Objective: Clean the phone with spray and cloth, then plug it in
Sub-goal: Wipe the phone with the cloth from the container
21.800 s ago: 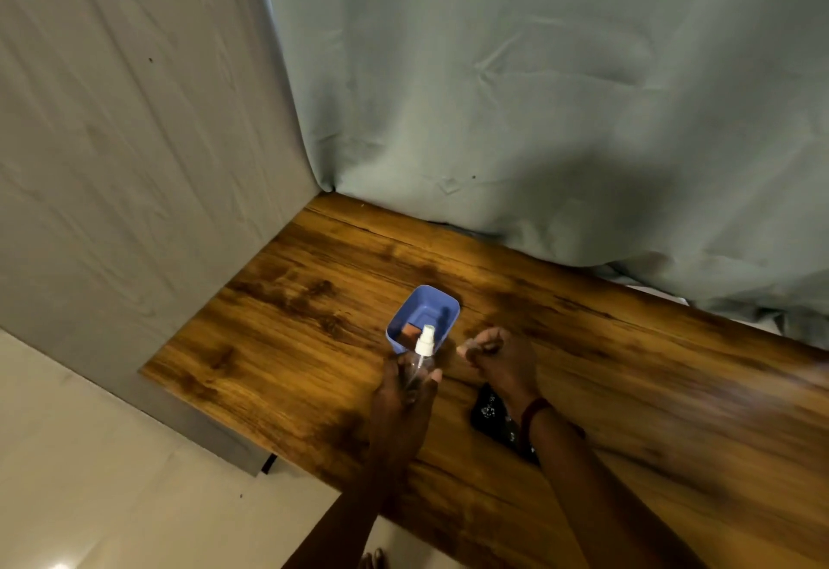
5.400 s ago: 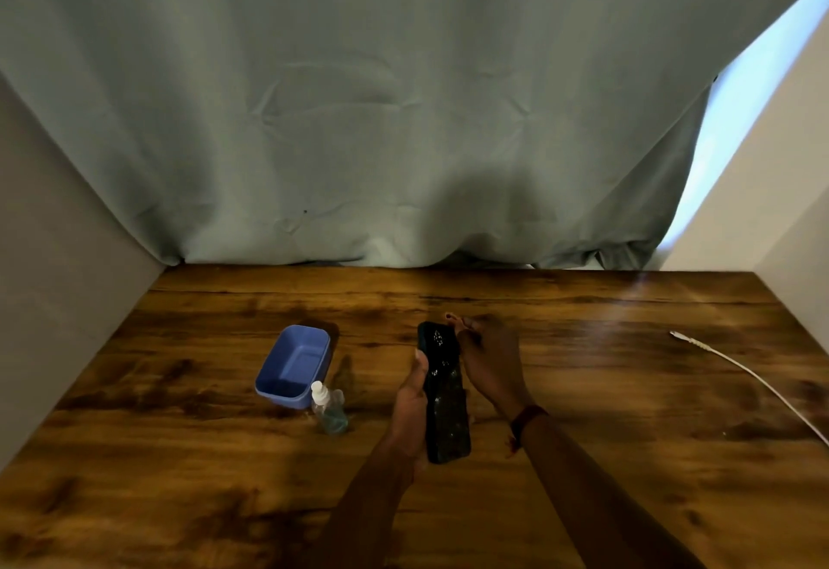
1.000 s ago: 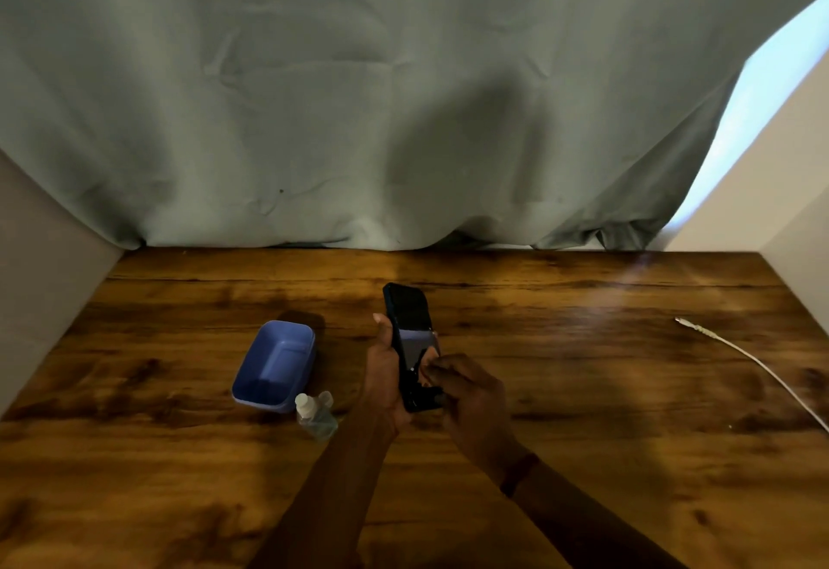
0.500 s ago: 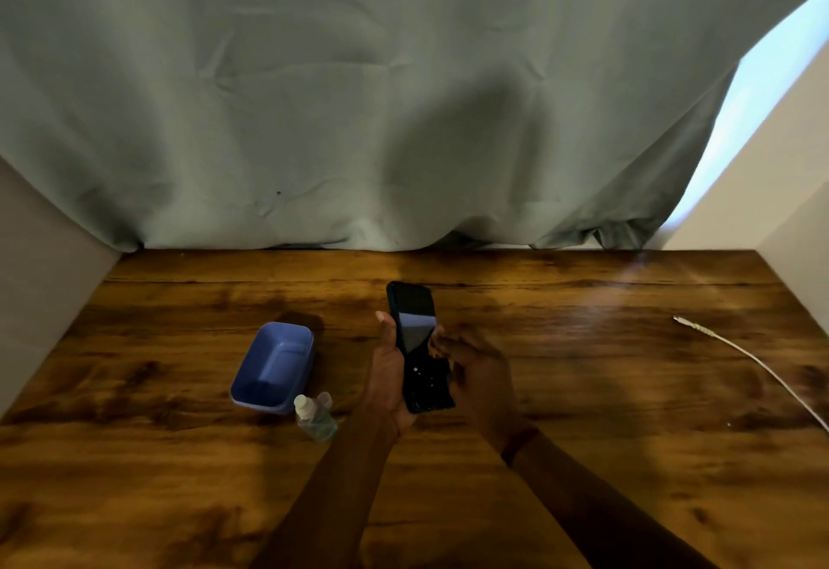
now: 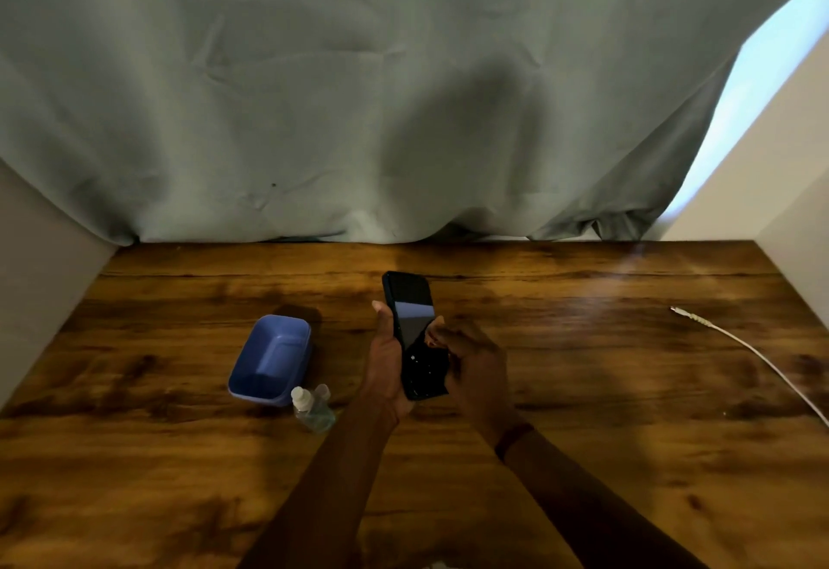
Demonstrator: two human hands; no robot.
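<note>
Phone wipe in hand, cable waiting

Phone (image 5: 415,335) held clear above the wooden table (image 5: 583,456), screen up, clamped along its edge by left hand (image 5: 388,362) with the thumb on the near side. Right hand (image 5: 471,366) curled at the opposite edge, fingertips (image 5: 435,335) pinched together on the glass; no cloth visible inside that pinch, so unclear whether one is there. For a good wipe: keep the holding grip firm on the edges only, off the screen; sweep top to bottom in overlapping strokes; press lightly so the phone does not twist out. Spray bottle (image 5: 311,407) stands left of the grip, touching the blue tub (image 5: 271,360). White charging cable (image 5: 740,344) lies well apart to the right, plug end free.
</note>
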